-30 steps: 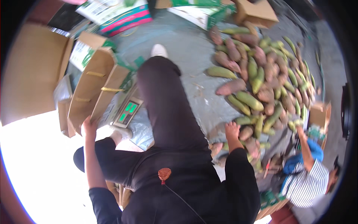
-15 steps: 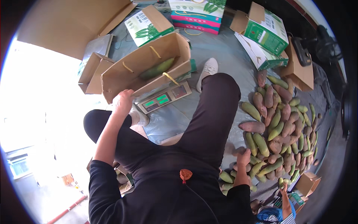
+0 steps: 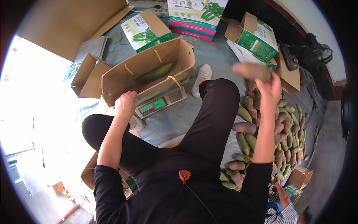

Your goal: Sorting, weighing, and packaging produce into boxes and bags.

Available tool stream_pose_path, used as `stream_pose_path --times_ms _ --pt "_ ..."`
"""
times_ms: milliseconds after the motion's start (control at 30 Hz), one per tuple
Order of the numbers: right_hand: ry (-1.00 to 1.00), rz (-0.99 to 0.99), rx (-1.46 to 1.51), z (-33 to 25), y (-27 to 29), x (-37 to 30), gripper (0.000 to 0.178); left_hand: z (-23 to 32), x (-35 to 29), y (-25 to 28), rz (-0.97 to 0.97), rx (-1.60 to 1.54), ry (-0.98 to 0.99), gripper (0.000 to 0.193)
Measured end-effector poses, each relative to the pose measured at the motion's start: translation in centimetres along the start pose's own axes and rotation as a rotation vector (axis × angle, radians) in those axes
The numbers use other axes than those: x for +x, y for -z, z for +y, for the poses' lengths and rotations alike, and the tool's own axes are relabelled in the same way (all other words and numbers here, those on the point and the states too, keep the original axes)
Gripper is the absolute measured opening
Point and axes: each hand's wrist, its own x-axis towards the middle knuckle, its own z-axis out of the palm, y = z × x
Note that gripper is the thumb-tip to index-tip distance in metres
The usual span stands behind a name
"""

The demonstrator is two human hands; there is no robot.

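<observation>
My left hand (image 3: 125, 104) closes on the near rim of an open cardboard gift box (image 3: 146, 93) with yellow rope handles. Inside lies one long green radish (image 3: 156, 73). The box rests on a digital scale (image 3: 162, 103) with lit green digits. Raised over the pile's far end, my right hand (image 3: 270, 89) grips a plump reddish-brown root vegetable (image 3: 250, 71), slightly blurred; it looks like a sweet potato or a soil-coated radish. Below my right forearm spreads a heap of green radishes (image 3: 244, 143) and brown roots (image 3: 244, 128).
White-and-green cartons (image 3: 146, 31) and a pink-and-teal box (image 3: 192, 28) stand at the back. Further right are another green carton (image 3: 257, 41), a brown box (image 3: 289, 76) and a black fan (image 3: 317, 50). Another person's arm (image 3: 284, 198) reaches toward the pile at lower right.
My right hand has risen from the near side of the pile and swung forward, now with a brown root in it. The left hand stays at the box rim.
</observation>
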Motion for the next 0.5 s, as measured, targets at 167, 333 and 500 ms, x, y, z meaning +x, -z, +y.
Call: stream_pose_path --times_ms 167,333,500 --pt "0.142 -0.226 -0.099 -2.4 -11.1 3.8 0.053 -0.1 0.1 0.3 -0.019 0.033 0.025 0.01" --pt "0.074 -0.241 -0.069 0.3 -20.4 2.9 0.046 1.4 0.9 1.2 -0.161 0.066 0.063 0.025" --pt "-0.148 -0.222 -0.416 3.7 -23.4 1.3 0.046 0.4 0.7 0.1 -0.061 0.07 0.004 0.029"
